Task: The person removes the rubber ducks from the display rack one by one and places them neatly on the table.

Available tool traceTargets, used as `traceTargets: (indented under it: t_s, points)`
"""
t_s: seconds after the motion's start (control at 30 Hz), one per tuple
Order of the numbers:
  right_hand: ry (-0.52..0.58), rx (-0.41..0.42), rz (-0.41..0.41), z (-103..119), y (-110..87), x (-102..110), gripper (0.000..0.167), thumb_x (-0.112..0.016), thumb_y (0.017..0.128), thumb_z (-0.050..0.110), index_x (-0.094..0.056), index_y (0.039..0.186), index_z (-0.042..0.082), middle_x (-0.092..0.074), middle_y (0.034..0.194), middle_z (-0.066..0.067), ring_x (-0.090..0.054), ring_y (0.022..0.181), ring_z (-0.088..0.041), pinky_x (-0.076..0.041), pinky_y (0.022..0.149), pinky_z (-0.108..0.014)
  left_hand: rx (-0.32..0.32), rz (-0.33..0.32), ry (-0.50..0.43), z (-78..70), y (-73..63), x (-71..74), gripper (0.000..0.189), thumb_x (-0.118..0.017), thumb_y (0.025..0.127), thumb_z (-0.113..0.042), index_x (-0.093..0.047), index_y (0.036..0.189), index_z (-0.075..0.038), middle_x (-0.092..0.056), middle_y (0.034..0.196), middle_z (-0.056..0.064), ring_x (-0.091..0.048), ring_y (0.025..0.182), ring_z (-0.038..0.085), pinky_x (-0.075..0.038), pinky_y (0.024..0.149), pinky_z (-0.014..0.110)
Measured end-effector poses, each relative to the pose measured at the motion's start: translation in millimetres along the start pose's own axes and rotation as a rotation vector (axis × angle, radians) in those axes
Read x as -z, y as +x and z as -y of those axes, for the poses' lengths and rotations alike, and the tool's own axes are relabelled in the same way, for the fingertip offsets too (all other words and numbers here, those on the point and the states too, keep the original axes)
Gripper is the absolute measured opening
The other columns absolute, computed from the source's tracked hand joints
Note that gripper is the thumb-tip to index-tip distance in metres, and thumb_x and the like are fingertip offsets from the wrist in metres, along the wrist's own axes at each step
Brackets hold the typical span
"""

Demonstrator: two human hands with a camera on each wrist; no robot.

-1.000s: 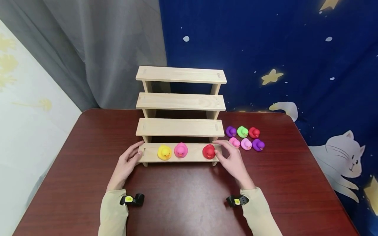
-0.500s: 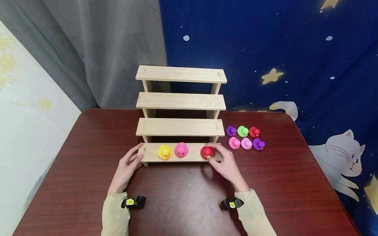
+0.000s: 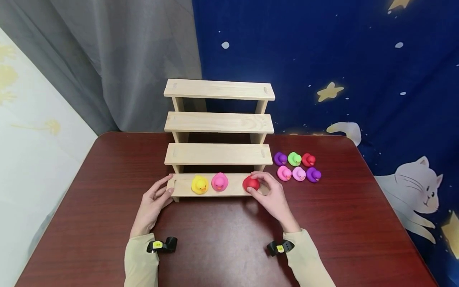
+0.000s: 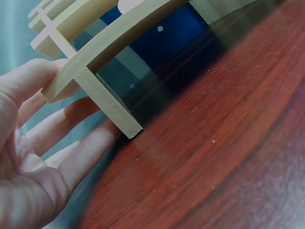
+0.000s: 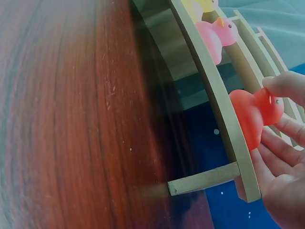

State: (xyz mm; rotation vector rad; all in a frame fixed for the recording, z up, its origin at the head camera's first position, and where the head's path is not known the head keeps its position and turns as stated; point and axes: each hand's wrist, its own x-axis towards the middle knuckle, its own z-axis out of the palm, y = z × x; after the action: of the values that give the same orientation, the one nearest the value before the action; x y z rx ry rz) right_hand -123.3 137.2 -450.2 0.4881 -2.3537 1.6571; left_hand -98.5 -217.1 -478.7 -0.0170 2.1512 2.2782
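Note:
In the head view my right hand (image 3: 274,199) pinches a red rubber duck (image 3: 251,183) near the right end of the bottom step of a wooden tiered stand (image 3: 218,154). The right wrist view shows the thumb at the beak of this red duck (image 5: 250,114) and the fingers behind it, with its base at the shelf. My left hand (image 3: 150,207) holds the left end of the same step, thumb at the front and fingers toward the back. A yellow duck (image 3: 199,185) and a pink duck (image 3: 220,182) stand left of the red one.
Right of the stand, two rows of ducks sit on the dark red table (image 3: 215,247), among them a green duck (image 3: 294,159) and a purple duck (image 3: 313,174). Behind the table hang a grey curtain (image 3: 143,59) and a blue starry cloth (image 3: 272,48).
My right hand has moved left from the red duck's right side and now grips it, with the duck shifted slightly left. The left hand stays at the step's end.

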Motion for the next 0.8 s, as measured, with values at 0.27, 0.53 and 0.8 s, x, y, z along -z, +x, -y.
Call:
traceTargets:
  t_s: [0.27, 0.53, 0.8]
  points:
    - [-0.048, 0.008, -0.013, -1, -2.3, 7, 0.032, -0.082, 0.077, 0.006, -0.071, 0.106, 0.009, -0.065, 0.103, 0.001, -0.058, 0.097, -0.016, -0.044, 0.088, -0.036, 0.005, -0.035, -0.031, 0.8, -0.4, -1.7, 0.049, -0.062, 0.095, -0.01, -0.047, 0.142, -0.003, -0.067, 0.11, -0.004, -0.065, 0.099, 0.01, -0.052, 0.079, 0.027]
    - [-0.054, 0.034, -0.047, 21, -3.1, 18, 0.032, -0.077, 0.076, -0.01, -0.068, 0.106, -0.007, -0.065, 0.105, -0.02, -0.059, 0.098, -0.033, -0.044, 0.088, -0.05, 0.014, -0.047, -0.044, 2.2, 0.9, -2.7, 0.049, -0.063, 0.095, -0.01, -0.048, 0.141, -0.004, -0.067, 0.109, -0.005, -0.065, 0.098, 0.011, -0.053, 0.078, 0.028]
    - [-0.061, -0.018, -0.08, 37, -4.6, 32, 0.03, -0.074, 0.078, -0.012, -0.066, 0.107, -0.01, -0.064, 0.106, -0.024, -0.057, 0.1, -0.034, -0.044, 0.09, -0.036, 0.013, -0.018, -0.028, 3.5, 2.2, 2.7, 0.049, -0.062, 0.095, -0.009, -0.048, 0.142, -0.005, -0.067, 0.108, -0.005, -0.066, 0.095, 0.011, -0.053, 0.076, 0.027]
